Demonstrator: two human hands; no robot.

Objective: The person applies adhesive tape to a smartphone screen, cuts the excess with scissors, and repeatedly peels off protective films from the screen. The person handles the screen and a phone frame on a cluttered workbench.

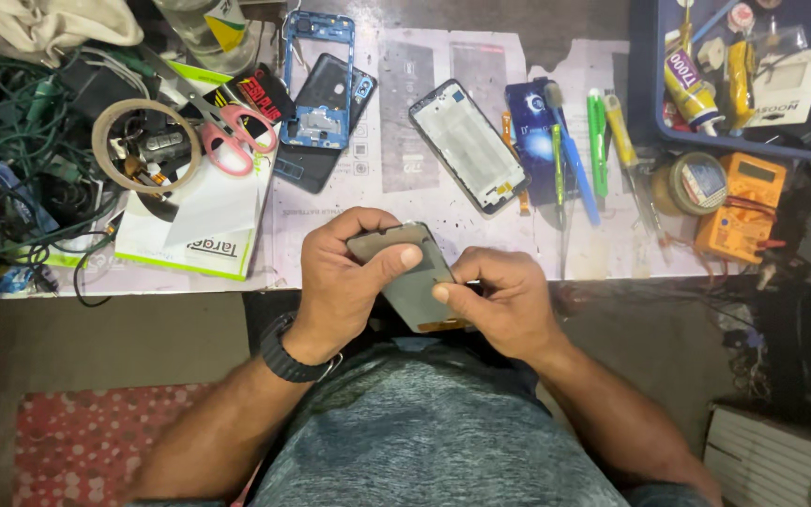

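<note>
Grey phone panel (412, 277) held above the desk (424, 188) edge, left hand (344, 272) closed on its upper end, right hand (499, 300) pinching its lower right edge, white phone frame (468, 145) beyond.

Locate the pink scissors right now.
In the head view, the pink scissors lie at the upper left of the bench, between the tape roll and the blue phone frame.
</note>
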